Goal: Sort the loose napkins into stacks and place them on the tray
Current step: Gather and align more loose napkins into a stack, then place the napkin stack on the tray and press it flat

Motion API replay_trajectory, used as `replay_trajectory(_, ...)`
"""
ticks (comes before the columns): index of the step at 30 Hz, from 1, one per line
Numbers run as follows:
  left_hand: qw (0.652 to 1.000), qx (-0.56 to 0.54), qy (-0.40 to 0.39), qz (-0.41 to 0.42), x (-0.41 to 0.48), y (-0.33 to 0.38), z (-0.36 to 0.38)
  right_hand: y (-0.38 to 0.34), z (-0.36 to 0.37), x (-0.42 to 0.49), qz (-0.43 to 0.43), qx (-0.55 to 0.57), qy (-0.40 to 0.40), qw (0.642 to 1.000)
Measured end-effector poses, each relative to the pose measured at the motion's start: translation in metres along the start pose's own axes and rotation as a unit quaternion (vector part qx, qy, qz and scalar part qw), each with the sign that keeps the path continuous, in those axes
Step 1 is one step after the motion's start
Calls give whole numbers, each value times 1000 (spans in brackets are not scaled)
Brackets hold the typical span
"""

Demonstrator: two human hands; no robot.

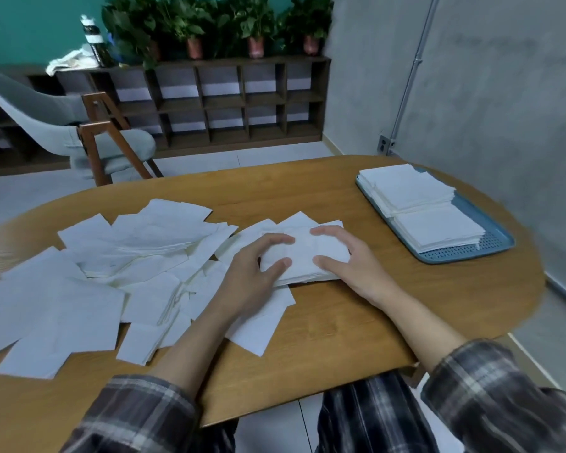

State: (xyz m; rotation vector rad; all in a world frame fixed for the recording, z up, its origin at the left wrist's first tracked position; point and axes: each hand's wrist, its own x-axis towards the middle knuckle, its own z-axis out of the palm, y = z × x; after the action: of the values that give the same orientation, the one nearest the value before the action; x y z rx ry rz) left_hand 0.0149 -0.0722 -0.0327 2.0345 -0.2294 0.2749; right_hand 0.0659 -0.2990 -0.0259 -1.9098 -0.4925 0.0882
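**Both hands clasp the napkin stack (304,256)**

Forearms reach in over the near edge of the tabletop (340,338). My left hand (255,266) and right hand (350,259) cup it from either side, fingers curled on top, thumbs against its near edge. Loose napkins (111,273) lie left; the tray (499,245) sits at the far right edge.

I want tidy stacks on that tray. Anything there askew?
Yes: the far stack on the tray is fanned, layers offset rather than squared; the near stack looks tidier. Left hand and right hand grip a third stack mid-table.
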Motion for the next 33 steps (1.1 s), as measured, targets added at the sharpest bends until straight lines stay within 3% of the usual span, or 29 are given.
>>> replay_trajectory(4,1000,5,-21,0,11,28,17,-5,-41,-11,10,-35,-7,999)
replay_trajectory(8,999,9,-49,-8,34,53,48,2,-93,-12,13,-48,36,998)
replay_trajectory(14,997,-45,3,-57,74,85,112,20,-169,-12,41,-70,105,991)
replay_trajectory(18,994,-60,-4,-94,99,94,156,39,-207,-9,73,-87,149,982)
replay_trajectory(26,992,-50,11,-114,130,93,199,61,-240,5,135,-137,159,968)
replay_trajectory(33,990,-74,10,-120,137,93,204,65,-254,7,133,-148,164,966)
